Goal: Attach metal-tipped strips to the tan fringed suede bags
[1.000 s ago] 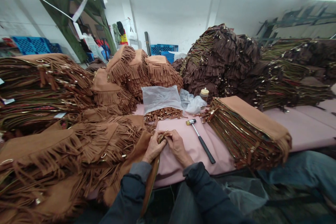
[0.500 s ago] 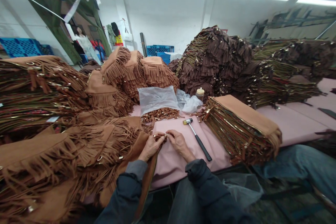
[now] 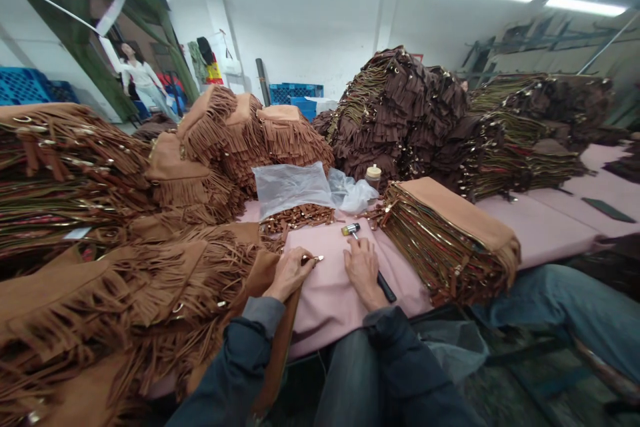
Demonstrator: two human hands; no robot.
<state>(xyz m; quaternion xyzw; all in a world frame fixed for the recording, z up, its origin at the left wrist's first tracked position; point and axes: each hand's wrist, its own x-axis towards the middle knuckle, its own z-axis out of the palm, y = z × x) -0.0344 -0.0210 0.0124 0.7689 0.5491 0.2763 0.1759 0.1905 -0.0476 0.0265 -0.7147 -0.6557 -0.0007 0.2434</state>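
My left hand (image 3: 291, 273) is closed in a pinch at the upper edge of a brown suede bag (image 3: 280, 353), which hangs down toward my lap. A small shiny metal fitting (image 3: 320, 258) sticks out past its fingertips. Over the handle of a small hammer (image 3: 386, 288) lies my right hand (image 3: 363, 272), fingers stretched out and covering the middle of the shaft. The hammer's yellow-and-black head (image 3: 351, 229) shows beyond the fingers. Pink cloth (image 3: 325, 307) covers the worktop under both hands.
Brown fringed bags (image 3: 115, 280) are heaped at left, with more stacked behind. Small brown strips (image 3: 300, 216) lie beside clear plastic (image 3: 293, 185) and a jar (image 3: 373, 176). A bag stack (image 3: 450, 233) stands at right; dark brown bags (image 3: 400, 113) rise behind. Another person's leg (image 3: 565, 313) is at right.
My right hand has let go of the metal fitting and moved right onto the hammer handle. My left hand still pinches at the bag's edge. The view has turned slightly right.
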